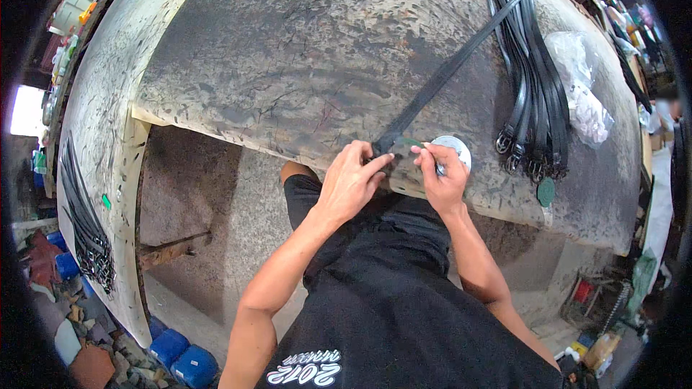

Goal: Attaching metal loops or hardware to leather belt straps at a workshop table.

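Head view: the left hand (351,181) presses down on the near end of a black strap (440,78), fingers closed flat over it at the front edge of the bench (288,57), most likely pinning it so it cannot slide. From that hand the strap runs straight away across the bench towards the far right, laid out full length and flat.

The right hand (441,176) sits just right of the strap end, fingers pinched together around something small; what it is, I cannot tell, since the fingertips hide it. A green patch (411,143) peeks out between the two hands, touching the strap end. Just right of the right hand a white disc (455,148) lies on the bench, close enough to reach without letting go.

Further right of the strap lies a bundle of finished belts (532,101), buckles towards the front edge, well apart from the work. Beyond them rests a clear plastic bag (580,90). Far left of the strap, more belts (86,223) hang over the bench's side.
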Demonstrator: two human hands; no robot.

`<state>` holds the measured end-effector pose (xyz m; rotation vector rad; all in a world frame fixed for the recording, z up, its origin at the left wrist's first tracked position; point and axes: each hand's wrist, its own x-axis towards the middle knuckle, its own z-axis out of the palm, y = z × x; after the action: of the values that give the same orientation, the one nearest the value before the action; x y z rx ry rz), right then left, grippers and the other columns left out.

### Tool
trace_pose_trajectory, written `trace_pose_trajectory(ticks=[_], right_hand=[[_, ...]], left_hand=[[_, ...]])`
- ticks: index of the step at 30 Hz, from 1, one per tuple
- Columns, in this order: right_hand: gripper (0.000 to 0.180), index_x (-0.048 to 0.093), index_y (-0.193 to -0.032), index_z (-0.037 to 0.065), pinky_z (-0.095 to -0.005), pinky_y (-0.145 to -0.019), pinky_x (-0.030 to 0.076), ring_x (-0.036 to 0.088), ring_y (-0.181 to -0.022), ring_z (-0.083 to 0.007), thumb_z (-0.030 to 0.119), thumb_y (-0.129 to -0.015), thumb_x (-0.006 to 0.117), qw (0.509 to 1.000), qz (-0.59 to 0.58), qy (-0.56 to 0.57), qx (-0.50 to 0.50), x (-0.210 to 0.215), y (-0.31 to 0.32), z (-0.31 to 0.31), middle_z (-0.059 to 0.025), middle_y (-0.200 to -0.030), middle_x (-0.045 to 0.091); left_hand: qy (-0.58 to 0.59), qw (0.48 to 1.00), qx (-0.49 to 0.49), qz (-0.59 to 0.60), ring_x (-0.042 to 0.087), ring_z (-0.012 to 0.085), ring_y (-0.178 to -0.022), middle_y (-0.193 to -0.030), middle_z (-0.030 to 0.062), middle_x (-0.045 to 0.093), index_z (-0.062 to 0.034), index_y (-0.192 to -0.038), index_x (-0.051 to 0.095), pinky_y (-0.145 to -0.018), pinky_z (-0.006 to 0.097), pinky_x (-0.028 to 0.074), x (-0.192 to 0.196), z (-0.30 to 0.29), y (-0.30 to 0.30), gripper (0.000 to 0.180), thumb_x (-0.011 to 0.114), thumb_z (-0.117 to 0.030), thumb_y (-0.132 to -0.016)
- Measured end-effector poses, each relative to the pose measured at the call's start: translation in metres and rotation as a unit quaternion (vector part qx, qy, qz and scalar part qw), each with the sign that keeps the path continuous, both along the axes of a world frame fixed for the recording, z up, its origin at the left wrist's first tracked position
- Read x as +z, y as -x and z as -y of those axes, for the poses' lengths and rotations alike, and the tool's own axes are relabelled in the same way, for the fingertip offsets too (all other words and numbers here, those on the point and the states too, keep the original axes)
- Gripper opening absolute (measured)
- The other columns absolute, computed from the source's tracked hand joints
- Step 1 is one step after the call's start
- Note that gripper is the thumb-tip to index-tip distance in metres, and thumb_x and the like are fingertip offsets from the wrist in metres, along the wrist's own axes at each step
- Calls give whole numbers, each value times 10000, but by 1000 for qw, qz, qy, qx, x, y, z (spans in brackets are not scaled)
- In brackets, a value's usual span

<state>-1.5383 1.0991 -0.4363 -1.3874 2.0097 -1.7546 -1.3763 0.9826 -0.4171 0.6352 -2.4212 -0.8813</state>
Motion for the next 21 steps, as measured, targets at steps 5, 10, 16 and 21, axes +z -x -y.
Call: trace_pose_trajectory(ticks=[5, 10, 16, 21], right_hand=[[113, 612, -973, -49, -287, -606, 550, 694, -678, -180, -27, -870, 654, 998, 44, 21, 35, -3, -4, 0, -147, -852, 709], [87, 634, -914, -40, -303, -629, 551, 701, -723, -219, -22, -841, 678, 997, 49, -11, 62, -6, -7, 0, -149, -840, 701], [135, 642, -877, -4, -383, -758, 546, 689, -836, -301, 16, -773, 726, 990, -97, -7, 101, -1, -4, 6, -127, -857, 699], [123, 642, -861, 12, -386, -764, 547, 689, -829, -292, 26, -775, 729, 986, -132, -11, 104, -2, -5, 7, -116, -859, 702]], left_hand=[[-17, 999, -17, -23, 600, 250, -760, -909, 98, 549, -25, -969, 641, -672, 346, 509, -15, 2, 0, 218, 707, 28, -768], [-58, 991, 34, -114, 616, 349, -815, -932, 152, 577, 19, -916, 578, -686, 381, 513, -18, 0, -7, 132, 629, 83, -812], [-80, 991, 43, -98, 619, 346, -813, -936, 154, 578, 12, -945, 553, -671, 381, 513, -19, 1, -9, 146, 627, 63, -830], [-81, 992, 40, -93, 620, 342, -815, -932, 151, 578, 10, -944, 546, -667, 381, 513, -20, 1, -10, 145, 627, 55, -832]])
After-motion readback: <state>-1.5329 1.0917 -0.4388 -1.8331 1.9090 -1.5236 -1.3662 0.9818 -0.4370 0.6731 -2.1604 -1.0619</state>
